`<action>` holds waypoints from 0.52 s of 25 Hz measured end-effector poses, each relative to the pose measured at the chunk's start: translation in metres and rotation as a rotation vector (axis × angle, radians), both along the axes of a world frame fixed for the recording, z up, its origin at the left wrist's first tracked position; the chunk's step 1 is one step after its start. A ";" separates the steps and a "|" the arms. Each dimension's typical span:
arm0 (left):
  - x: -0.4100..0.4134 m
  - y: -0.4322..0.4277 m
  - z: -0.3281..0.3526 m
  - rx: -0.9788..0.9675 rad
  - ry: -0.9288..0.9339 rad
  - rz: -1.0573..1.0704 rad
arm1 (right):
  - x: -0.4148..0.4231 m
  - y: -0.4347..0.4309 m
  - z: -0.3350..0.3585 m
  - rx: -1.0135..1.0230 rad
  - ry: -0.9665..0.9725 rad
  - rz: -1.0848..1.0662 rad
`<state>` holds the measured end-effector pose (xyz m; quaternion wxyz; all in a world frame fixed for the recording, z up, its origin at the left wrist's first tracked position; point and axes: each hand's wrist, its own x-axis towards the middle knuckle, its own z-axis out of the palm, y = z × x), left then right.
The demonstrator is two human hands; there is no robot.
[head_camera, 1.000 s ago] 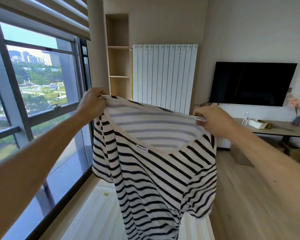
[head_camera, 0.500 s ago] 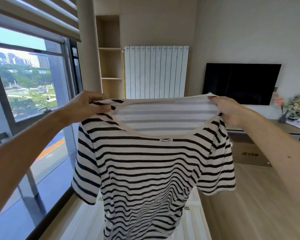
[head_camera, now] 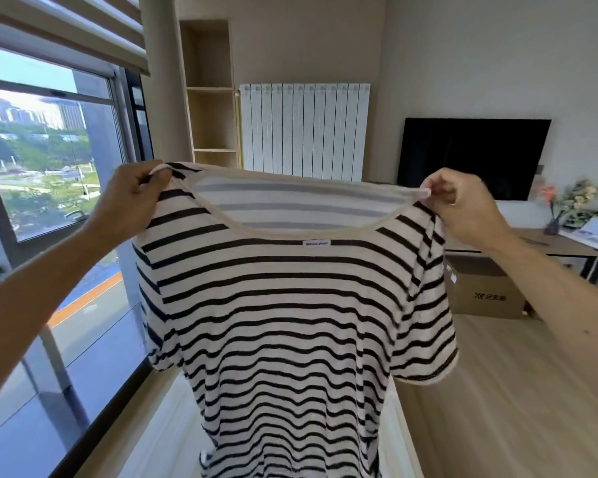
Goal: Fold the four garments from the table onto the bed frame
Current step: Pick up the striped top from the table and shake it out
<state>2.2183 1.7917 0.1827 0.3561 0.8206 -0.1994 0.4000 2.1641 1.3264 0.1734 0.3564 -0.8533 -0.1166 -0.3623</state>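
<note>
A cream T-shirt with black stripes (head_camera: 290,305) hangs spread out in front of me, held up in the air by its shoulders. My left hand (head_camera: 132,198) pinches the left shoulder by the neckline. My right hand (head_camera: 463,201) pinches the right shoulder. The wide neck opening faces me, with a small white label under it. Both short sleeves hang down at the sides. Below the shirt lies the pale slatted bed frame (head_camera: 173,426), mostly hidden by the cloth. The other garments and the table they came from are out of view.
A big window (head_camera: 49,167) runs along the left. A white radiator (head_camera: 304,129) and open shelves (head_camera: 209,94) stand at the back wall. At the right are a dark TV (head_camera: 473,157), a desk (head_camera: 560,248) with flowers, and a cardboard box (head_camera: 487,294) on the wooden floor.
My hands have moved apart and pulled the bunched shirt out flat and wide. My view has turned a little to the left.
</note>
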 end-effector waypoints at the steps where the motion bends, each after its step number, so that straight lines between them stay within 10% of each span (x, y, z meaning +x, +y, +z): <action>1: 0.000 0.005 -0.003 0.078 -0.040 0.007 | 0.000 -0.001 -0.001 0.002 -0.020 -0.052; 9: 0.006 -0.006 -0.051 -0.127 0.287 0.032 | -0.021 0.029 -0.043 0.099 0.174 -0.034; 13: -0.042 -0.007 -0.058 0.109 0.175 -0.003 | -0.060 0.014 -0.045 -0.163 0.466 0.214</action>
